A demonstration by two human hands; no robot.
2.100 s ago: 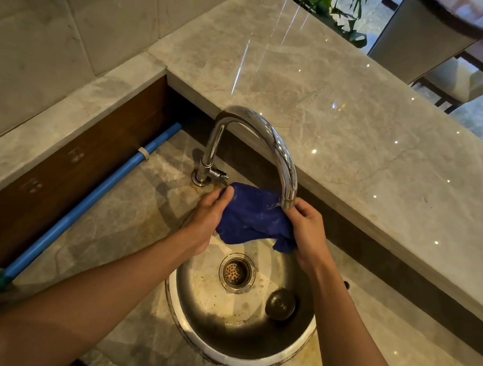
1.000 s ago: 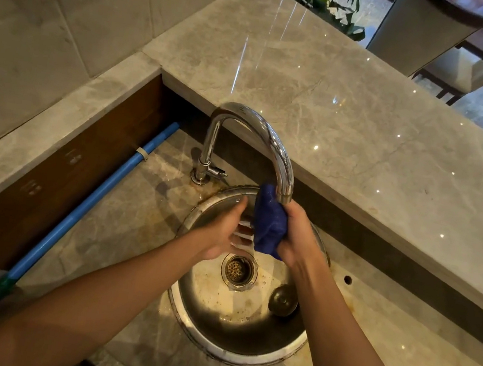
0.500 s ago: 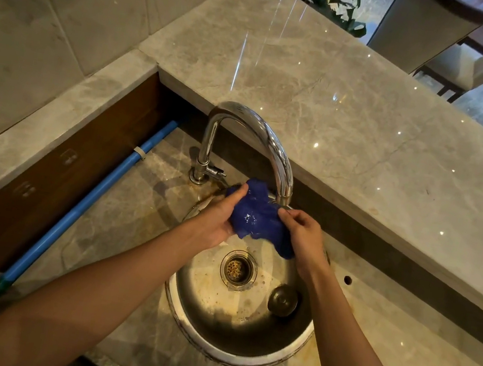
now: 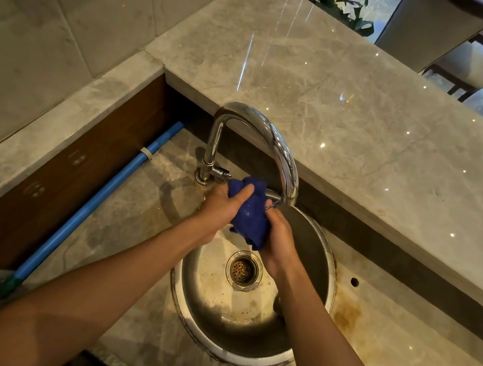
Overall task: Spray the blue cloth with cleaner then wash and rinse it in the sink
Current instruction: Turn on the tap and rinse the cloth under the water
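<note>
Blue cloth [image 4: 249, 215] bunched between left hand [image 4: 220, 208] and right hand [image 4: 278, 241], both sets of fingers closed on it, just below faucet [image 4: 282, 154] spout, above sink [image 4: 321, 257].

The blue cloth [image 4: 250, 215], spread moments ago, is now bunched, seemingly squeezed, between both hands under the faucet [image 4: 273, 147].

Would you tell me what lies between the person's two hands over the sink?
In the head view, the bunched blue cloth lies between the left hand and right hand, gripped by both.
</note>
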